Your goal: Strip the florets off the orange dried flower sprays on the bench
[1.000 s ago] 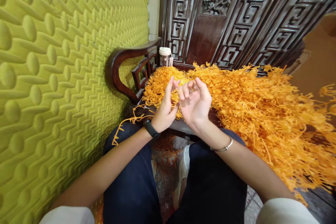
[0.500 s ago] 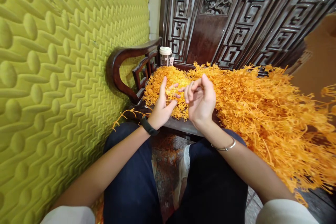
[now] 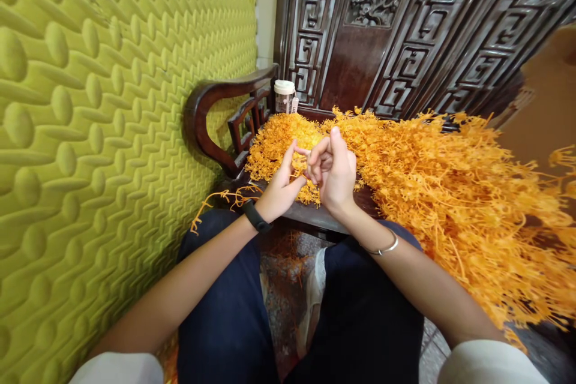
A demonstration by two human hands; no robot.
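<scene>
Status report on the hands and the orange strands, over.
Left hand and right hand fingertip to fingertip above the orange strands; any pinched piece too small to tell. Strands heaped on the wooden bench. Lidded jar behind, apart.

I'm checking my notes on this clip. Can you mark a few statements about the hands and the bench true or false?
1. The left hand and right hand touch at the fingertips above the orange strands. True.
2. The jar has a black lid. False: its lid is white.
3. The black band sits on the right wrist. False: it is on the left wrist; the right wears a silver bangle.
4. The orange strands lie piled on a dark carved bench. True.
</scene>
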